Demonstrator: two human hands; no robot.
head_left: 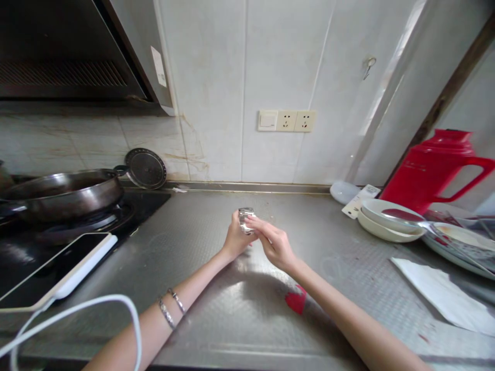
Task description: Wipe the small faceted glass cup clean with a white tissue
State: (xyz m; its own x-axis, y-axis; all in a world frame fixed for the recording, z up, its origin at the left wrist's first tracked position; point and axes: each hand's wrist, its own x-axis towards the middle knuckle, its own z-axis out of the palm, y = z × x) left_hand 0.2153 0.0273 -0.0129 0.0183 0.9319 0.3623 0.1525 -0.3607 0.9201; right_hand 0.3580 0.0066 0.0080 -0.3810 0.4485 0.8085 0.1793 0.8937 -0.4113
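Over the middle of the steel counter [216,330], a small shiny silvery object [246,212] is held up between both hands; glare hides its exact kind. My left hand [235,239] is closed around it from the left and below. From the right, my right hand [274,245] lays its fingers, pressed together, against the object's near face. Those fingers cover part of it. The two hands meet and overlap just below the object. Two silver bracelets [167,312] circle my left forearm.
To the left, a steel pan [73,190] stands on the black stove, with a phone [58,263] and white cable [96,299] nearer. To the right are stacked bowls [379,228], a red thermos [429,170] and a white paper sheet [444,293].
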